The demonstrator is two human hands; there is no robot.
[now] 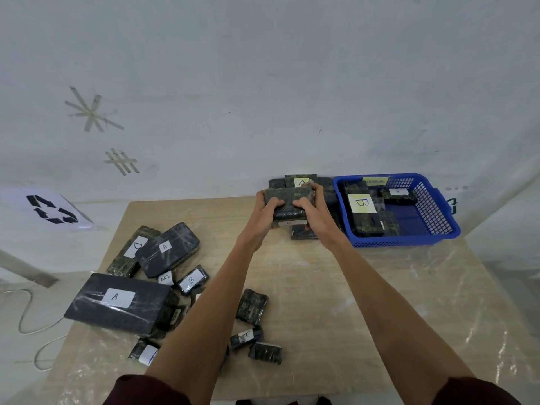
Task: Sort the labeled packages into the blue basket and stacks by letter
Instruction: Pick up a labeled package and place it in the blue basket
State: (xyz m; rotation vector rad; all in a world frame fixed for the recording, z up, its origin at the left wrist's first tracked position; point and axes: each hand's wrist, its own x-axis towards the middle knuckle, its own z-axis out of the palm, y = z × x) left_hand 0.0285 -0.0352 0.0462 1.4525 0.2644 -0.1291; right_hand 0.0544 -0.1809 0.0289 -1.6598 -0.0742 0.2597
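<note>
**While both hands clasp one package, the rest lie sorted and unsorted**

As we reach to the far side of the surface (350, 287), our left hand (270, 207) and right hand (311, 206) curl round the two ends of a dark wrapped package (287, 200), thumbs on its near face and fingers over its far edge. We cannot read a letter on it. It sits over a stack of dark packages (304, 233), and whether it touches them we cannot tell. Just behind it, another package shows an A label (301, 182).

Just right of the stack stands the blue basket (406, 242). Inside lie a long package with a large yellow B label (362, 211) and a smaller package marked B (399, 195) toward the far wall.

On the near left of the surface, the unsorted packages lie in a loose heap: a big flat one marked A (117, 302), a second A package (168, 249) leaning over one marked D (133, 249), a small B package (193, 280), and a small A package (245, 336) near our left forearm.

Left of the surface we see a recycling sign (52, 213) and a white cable (26, 317) on the floor.
</note>
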